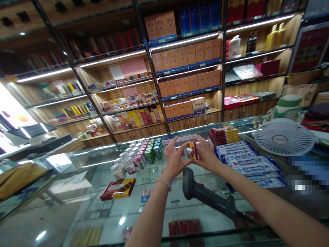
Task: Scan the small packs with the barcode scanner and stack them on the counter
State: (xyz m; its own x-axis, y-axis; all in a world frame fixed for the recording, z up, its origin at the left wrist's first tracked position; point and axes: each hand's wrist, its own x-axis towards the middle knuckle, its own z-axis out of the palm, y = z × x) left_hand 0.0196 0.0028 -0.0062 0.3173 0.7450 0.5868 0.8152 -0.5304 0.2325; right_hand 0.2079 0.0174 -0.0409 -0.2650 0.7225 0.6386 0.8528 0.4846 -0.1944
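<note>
I see left hand (pixel 174 157) and right hand (pixel 206 156) close together, both pinching small pack (pixel 191 151) above glass counter (pixel 115 214), beyond scanner (pixel 212 200). My judgement: light, even edge grip suits; avoid crushing pack, steer clear of blue-white packets (pixel 248 164) near right hand.

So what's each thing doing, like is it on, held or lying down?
Left hand, pinching the small pack
Right hand, pinching it too
Small pack, held up between both hands
Scanner, lying down, not held
Tubs, standing in rows
Blue-white packets, lying overlapped
Red-and-yellow packs, stacked flat
Fan, can't tell if spinning
Shelf lights, on
</note>
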